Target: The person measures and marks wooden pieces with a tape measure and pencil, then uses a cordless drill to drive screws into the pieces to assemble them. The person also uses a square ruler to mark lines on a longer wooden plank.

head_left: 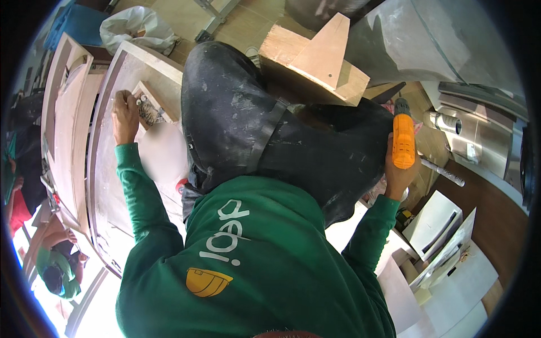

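Note:
An orange cordless drill point(403, 141) is gripped in my right hand point(399, 174), out to the right beside my knee. Its dark chuck points away from me. My left hand point(125, 117) is raised on the left with thumb and fingers drawn together; whatever is between the fingertips is too small to tell. Beside that hand lies a small wooden tray point(159, 97) with several screws or similar metal fasteners point(147, 111) in it. Beyond my legs stands a wooden box-like piece point(282, 46), with a tapered wooden panel point(324, 53) on top of it.
Large framed wooden panels point(70, 129) stand along the left. A white sack point(138, 31) sits at the far left. White boards point(451, 276) lean at the lower right, near a metal tube point(445, 122). Another person point(56, 273) in green is at the left edge.

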Tool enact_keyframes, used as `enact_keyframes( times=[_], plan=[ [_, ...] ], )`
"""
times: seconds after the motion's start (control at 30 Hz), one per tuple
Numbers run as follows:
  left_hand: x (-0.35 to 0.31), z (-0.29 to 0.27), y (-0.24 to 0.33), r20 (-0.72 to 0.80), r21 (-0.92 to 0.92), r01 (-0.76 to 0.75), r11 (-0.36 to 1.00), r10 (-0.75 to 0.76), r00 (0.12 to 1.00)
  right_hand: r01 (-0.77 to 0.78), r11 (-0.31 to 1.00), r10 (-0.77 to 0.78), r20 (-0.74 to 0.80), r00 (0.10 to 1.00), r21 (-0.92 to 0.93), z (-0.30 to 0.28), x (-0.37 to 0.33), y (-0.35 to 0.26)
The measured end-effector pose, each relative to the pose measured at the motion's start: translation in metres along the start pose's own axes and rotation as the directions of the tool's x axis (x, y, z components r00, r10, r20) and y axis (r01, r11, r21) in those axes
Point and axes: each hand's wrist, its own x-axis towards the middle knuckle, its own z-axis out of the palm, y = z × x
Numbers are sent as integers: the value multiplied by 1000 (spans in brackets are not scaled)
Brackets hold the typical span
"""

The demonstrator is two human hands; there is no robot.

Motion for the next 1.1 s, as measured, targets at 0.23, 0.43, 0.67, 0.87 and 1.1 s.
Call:
enact_keyframes(
  times=[0.23,0.43,0.67,0.87,1.1],
  plan=[
    [4,30,255,230,-604,-207,769,417,879,64,997,-64,4,998,-35,-4,3,-21],
    [22,110,347,54,-485,-670,562,784,619,36,982,-25,60,998,-187,-9,-8,-33],
    [45,146,298,413,-873,255,415,355,839,38,987,-36,19,999,-157,-4,-23,-16],
    [61,127,275,543,-821,409,399,324,774,13,987,1,88,996,-160,-5,-6,-23],
    [70,121,271,545,-693,147,705,380,748,-16,998,25,128,991,-68,-10,14,-27]
  ],
)
